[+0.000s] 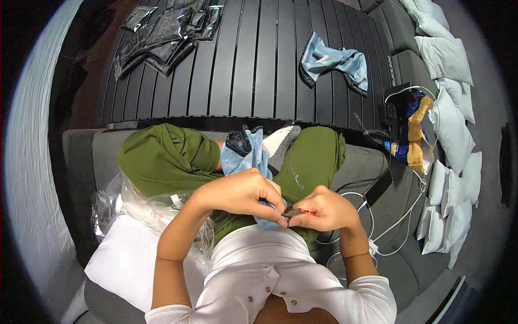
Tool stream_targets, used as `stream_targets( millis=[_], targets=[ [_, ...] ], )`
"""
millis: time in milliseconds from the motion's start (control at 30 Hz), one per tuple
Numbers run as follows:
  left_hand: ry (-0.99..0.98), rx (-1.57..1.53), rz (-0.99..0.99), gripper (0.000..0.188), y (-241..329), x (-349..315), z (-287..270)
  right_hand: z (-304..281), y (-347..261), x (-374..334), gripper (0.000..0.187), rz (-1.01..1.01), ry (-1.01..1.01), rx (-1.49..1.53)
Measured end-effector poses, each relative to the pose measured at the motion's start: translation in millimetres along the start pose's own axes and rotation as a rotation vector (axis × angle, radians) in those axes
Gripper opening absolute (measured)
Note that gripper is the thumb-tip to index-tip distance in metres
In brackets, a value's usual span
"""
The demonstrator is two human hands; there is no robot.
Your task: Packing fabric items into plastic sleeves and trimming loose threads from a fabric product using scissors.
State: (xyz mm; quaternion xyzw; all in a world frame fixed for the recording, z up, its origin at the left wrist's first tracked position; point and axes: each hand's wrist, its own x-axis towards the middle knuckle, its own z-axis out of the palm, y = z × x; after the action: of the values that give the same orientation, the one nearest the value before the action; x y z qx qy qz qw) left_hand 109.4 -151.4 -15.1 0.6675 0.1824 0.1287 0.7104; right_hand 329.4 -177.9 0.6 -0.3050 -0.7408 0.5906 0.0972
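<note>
White ribbed top (259, 278) is seen nearest, at the near edge. Black slatted table (237, 65) is set across the far side; grey sofa (106, 154) is placed on its near side. Green trousers (167, 154) are worn, folded on the sofa. White pillow (127, 262) is laid near left. Black wrapped packs (162, 32) are heaped on the table, far left. Blue cloth piece (251, 159) is bunched between the trouser legs, partly hidden by hands; second blue cloth (339, 60) is laid crumpled on the table, far right. Blue cloth piece is pinched narrowly by left hand (240, 194). By right hand (330, 213), small red-and-dark tool (307, 212) is gripped, tip at the left fingertips; exact kind cannot be told.
</note>
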Motion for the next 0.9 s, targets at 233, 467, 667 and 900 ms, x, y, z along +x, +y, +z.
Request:
stream_targets(
  millis=[233,467,667,900],
  targets=[
    [0.032,-0.047,0.045,0.010,3.0,-0.6,-1.3,-4.4,15.5,-8.5,0.058,-0.031,0.253,0.276],
    [0.280,-0.186,0.205,0.013,0.8,1.3,0.3,-38.6,81.1,6.6,0.063,-0.188,0.015,1.864],
    [0.573,0.177,0.119,0.015,6.4,-7.6,2.8,-32.1,118.3,6.8,0.047,-0.111,0.282,1.884],
    [0.630,0.004,-0.042,0.024,5.2,-11.2,3.5,-21.0,113.3,24.0,0.043,-0.134,0.395,1.553]
  ],
)
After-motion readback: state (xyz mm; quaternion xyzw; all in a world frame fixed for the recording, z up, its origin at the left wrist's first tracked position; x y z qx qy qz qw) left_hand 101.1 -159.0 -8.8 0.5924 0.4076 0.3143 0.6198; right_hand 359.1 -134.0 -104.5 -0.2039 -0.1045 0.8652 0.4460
